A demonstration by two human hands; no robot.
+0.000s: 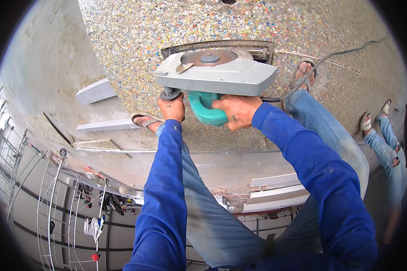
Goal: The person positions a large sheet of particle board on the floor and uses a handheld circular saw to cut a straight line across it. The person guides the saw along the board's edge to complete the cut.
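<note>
A circular saw (226, 77) with a grey housing and a round brownish blade (192, 57) rests on a board (203, 22) speckled with many colours. My left hand (172, 108) is closed round the black front knob. Wrapped round the green rear handle (208, 110) is my right hand (236, 111); the palm side and any trigger are hidden. A dark base plate (219, 44) edges the blade's far side. To the right of the saw, a thin pale line (343, 69) runs across the board. Whether the blade is spinning, I cannot tell.
A dark power cord (334, 54) trails right past my sandalled right foot (305, 72). Grey strips (96, 91) lie left of my left foot (145, 121). Pale boards (278, 197) are stacked behind my legs. Metal scaffolding (54, 203) stands lower left; another person's legs (380, 149) are at right.
</note>
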